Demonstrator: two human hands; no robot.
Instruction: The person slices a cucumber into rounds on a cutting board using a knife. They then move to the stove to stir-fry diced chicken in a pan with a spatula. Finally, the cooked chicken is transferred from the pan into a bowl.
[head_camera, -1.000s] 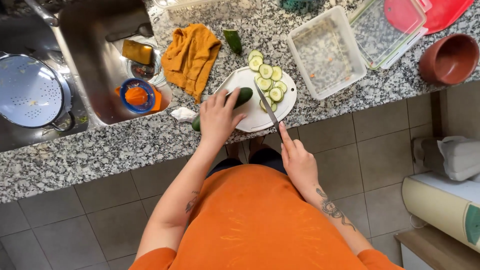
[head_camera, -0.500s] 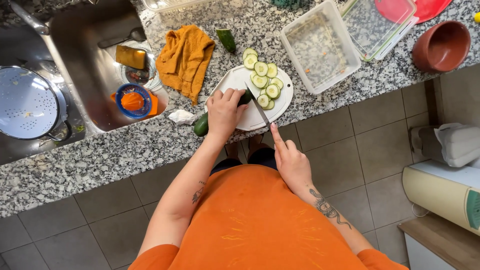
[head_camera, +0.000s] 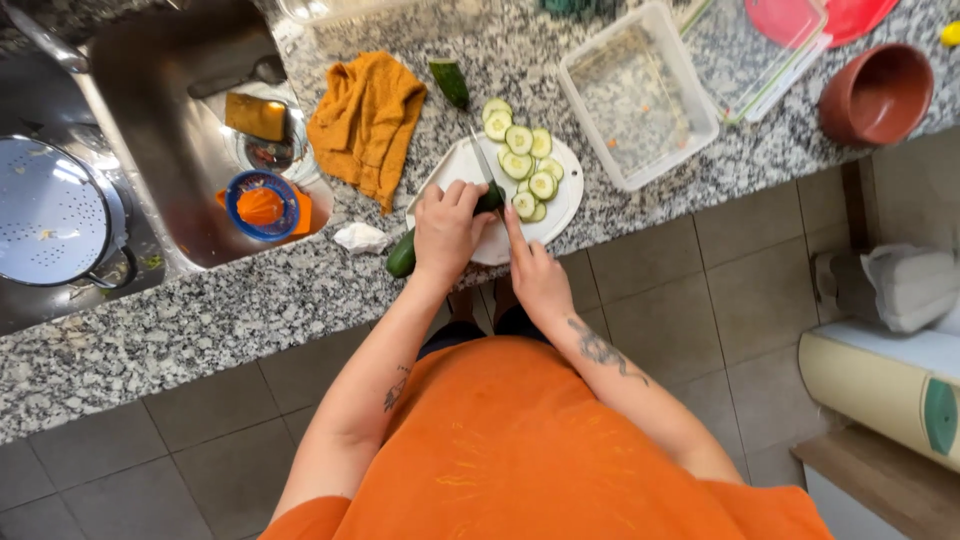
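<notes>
The cucumber lay across the white plate at mid-frame, near the bench front edge, its stub end overhanging that edge. Our left hand kept its grip clamped on it; our right hand had its grip closed on the knife, blade at the cut end. A heap of slices was done, with over half the length uncut. The plate's upper right was crowded, an orange cloth and sink lay left, and a clear tub hemmed the right.
</notes>
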